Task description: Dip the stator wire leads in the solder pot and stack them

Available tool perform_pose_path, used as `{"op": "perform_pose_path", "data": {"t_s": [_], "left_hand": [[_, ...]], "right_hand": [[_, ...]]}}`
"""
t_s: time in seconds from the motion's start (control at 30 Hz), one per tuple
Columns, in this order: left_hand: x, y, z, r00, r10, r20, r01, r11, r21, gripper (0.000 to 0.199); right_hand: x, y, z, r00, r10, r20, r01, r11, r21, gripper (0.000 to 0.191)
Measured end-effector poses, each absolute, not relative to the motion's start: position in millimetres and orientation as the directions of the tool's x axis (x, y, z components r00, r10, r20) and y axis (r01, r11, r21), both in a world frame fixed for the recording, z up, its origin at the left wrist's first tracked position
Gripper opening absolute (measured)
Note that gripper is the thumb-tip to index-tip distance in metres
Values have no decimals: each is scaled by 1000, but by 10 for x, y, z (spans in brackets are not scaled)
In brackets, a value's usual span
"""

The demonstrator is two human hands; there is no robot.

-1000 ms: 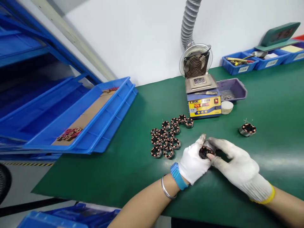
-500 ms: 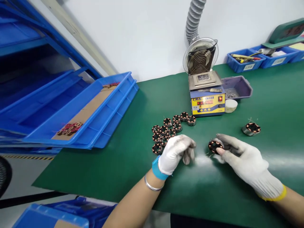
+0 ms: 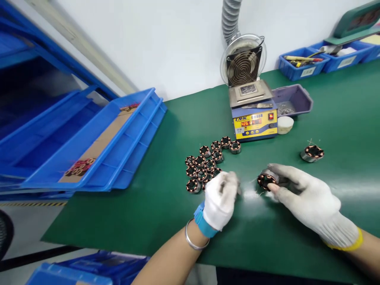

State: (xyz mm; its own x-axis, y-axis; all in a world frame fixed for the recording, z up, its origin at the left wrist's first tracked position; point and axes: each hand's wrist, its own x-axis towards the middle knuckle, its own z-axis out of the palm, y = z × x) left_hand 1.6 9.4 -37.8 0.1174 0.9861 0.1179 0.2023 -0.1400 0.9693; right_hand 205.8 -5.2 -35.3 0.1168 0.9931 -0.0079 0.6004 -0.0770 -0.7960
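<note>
Over the green surface (image 3: 118,225), the right hand (image 3: 311,198) is pinching a copper-wound ring (image 3: 269,174); the left hand (image 3: 219,202) is curling nearly closed (contents unclear) near clustered rings (image 3: 194,191).

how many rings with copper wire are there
15 rings: 13 grouped by the left hand, one held in the right hand, and one alone farther back on the right. The left hand may hide more.

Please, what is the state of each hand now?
Left hand: fingers curled; cannot tell if it holds something.
Right hand: closed on a copper-wound ring.
</note>
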Motion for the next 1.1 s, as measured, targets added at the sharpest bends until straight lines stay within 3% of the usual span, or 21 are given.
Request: {"op": "perform_pose_path", "data": {"t_s": [0.1, 0.2, 0.33, 0.4, 0.53, 0.6, 0.73, 0.83, 0.97, 1.03, 1.1], "left_hand": [[123, 78, -357, 288, 957, 26, 392, -142, 909, 19], [137, 51, -308, 369, 927, 62, 383, -212, 899, 29], [22, 38, -258, 100, 976, 195, 121, -207, 971, 34], [31, 43, -264, 45, 988, 150, 128, -155, 980, 31], [167, 35, -295, 311, 949, -49, 338, -62, 939, 22], [176, 39, -274, 353, 931, -92, 335, -34, 942, 26], [24, 99, -182, 92, 995, -33, 100, 24, 995, 20], [-34, 123, -205, -46, 999, -18, -24, 17, 1000, 28], [109, 67, -396, 221, 970, -99, 115, 75, 991, 33], [211, 58, -476, 336, 940, -53, 266, -40, 963, 28], [282, 79, -511, 402, 915, 18, 391, -189, 901, 24]], "right_hand": [[2032, -57, -333, 81, 993, 83, 641, 12, -768, 44], [2033, -66, -359, 61, 992, 114, 660, 46, -750, 43], [2060, -78, -378, 111, 989, 103, 658, 5, -753, 44], [2063, -84, -375, 125, 989, 85, 646, -16, -764, 44], [2050, -88, -384, 99, 991, 92, 643, 7, -766, 45], [2048, -86, -390, 71, 993, 94, 653, 25, -757, 45], [2063, -79, -378, 79, 994, 69, 648, 2, -761, 47], [2095, -63, -347, 128, 989, 67, 627, -29, -778, 47], [2195, 119, -186, 164, 982, 90, 640, -36, -767, 51], [2261, 365, 10, 176, 973, 148, 688, -14, -726, 54], [2307, 726, 290, 169, 951, 258, 800, 20, -600, 55]]}}
